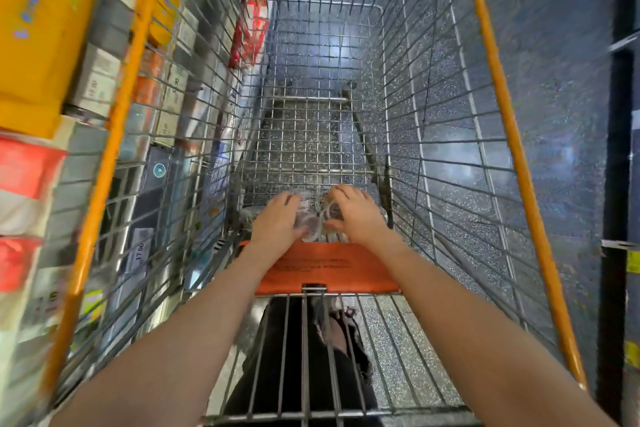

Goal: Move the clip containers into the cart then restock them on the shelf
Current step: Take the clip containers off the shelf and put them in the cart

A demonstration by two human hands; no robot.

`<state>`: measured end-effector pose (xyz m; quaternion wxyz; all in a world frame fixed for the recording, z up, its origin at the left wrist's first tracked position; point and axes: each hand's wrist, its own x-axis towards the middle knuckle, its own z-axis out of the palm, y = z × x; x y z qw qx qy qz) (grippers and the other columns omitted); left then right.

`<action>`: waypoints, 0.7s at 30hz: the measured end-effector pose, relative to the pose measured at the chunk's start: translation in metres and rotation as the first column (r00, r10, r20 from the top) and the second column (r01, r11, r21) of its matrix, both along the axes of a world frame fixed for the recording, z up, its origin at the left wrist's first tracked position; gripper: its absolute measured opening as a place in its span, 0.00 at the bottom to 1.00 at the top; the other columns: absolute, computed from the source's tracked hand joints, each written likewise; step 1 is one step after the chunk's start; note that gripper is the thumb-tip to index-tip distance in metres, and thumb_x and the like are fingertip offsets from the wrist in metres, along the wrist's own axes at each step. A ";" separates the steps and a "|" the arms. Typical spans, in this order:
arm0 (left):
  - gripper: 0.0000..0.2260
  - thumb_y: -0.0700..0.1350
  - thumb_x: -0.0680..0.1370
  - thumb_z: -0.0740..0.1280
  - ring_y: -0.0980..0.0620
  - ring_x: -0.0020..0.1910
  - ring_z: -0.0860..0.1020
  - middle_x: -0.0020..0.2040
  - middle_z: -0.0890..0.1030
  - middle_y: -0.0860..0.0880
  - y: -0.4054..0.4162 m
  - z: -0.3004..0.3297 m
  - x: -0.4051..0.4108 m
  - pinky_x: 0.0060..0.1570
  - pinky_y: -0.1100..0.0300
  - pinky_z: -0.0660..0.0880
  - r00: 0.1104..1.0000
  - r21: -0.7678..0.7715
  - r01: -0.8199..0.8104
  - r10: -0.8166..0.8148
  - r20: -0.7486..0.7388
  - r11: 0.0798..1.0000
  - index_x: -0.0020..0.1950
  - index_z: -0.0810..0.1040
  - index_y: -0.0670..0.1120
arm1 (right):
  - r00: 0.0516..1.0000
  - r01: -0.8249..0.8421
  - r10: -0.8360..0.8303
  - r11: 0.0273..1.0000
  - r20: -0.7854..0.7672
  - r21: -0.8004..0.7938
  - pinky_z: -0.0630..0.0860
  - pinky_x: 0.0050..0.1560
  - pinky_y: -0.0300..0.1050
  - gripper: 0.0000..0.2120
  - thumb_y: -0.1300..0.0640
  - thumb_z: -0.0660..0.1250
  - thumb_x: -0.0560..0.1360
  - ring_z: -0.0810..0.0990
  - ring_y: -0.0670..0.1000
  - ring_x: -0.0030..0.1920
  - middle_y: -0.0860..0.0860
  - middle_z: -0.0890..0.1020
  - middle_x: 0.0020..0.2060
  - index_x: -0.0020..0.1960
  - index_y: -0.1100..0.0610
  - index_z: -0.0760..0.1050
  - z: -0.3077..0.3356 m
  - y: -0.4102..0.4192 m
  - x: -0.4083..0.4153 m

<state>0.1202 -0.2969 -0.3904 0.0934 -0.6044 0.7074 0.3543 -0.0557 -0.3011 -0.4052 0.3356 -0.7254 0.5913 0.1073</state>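
I look down into a wire shopping cart (485,87) with orange rims. Both my arms reach into its near end. My left hand (277,218) curls its fingers round a small clear clip container (304,224). My right hand (356,215) grips another clear round container (330,210). The two containers touch near the cart's bottom, just beyond the orange child-seat flap (329,269). More clear containers lie under the hands, partly hidden and blurred.
A store shelf (104,80) packed with yellow, white and red boxes runs close along the cart's left side. Dark speckled floor (554,45) lies to the right, with a black post (620,184) at the far right. The far part of the cart's wire bottom (304,135) holds nothing.
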 end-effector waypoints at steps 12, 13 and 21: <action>0.31 0.50 0.76 0.68 0.49 0.71 0.61 0.73 0.64 0.48 -0.040 0.113 -0.001 0.68 0.54 0.62 0.989 -0.105 0.075 -0.088 -0.121 0.992 0.75 0.60 0.46 | 0.998 0.055 -0.052 0.991 0.025 -0.124 0.59 0.71 0.52 0.31 0.47 0.64 0.76 0.63 0.55 0.71 0.54 0.63 0.72 0.73 0.58 0.59 0.114 -0.021 0.006; 0.31 0.49 0.75 0.69 0.50 0.71 0.62 0.73 0.64 0.48 -0.044 0.124 -0.002 0.68 0.54 0.63 0.990 -0.127 0.078 -0.093 -0.110 0.989 0.75 0.60 0.47 | 0.998 0.062 -0.059 0.989 0.027 -0.130 0.59 0.71 0.51 0.31 0.47 0.65 0.76 0.63 0.55 0.71 0.54 0.64 0.72 0.73 0.58 0.59 0.126 -0.023 0.006; 0.30 0.45 0.74 0.70 0.50 0.68 0.66 0.71 0.66 0.50 -0.056 0.206 0.002 0.65 0.54 0.68 0.991 -0.278 0.078 -0.105 -0.084 0.957 0.73 0.62 0.49 | 0.997 0.062 -0.049 0.962 0.057 -0.265 0.63 0.68 0.52 0.27 0.48 0.65 0.76 0.66 0.56 0.68 0.53 0.68 0.68 0.70 0.56 0.64 0.214 -0.034 0.011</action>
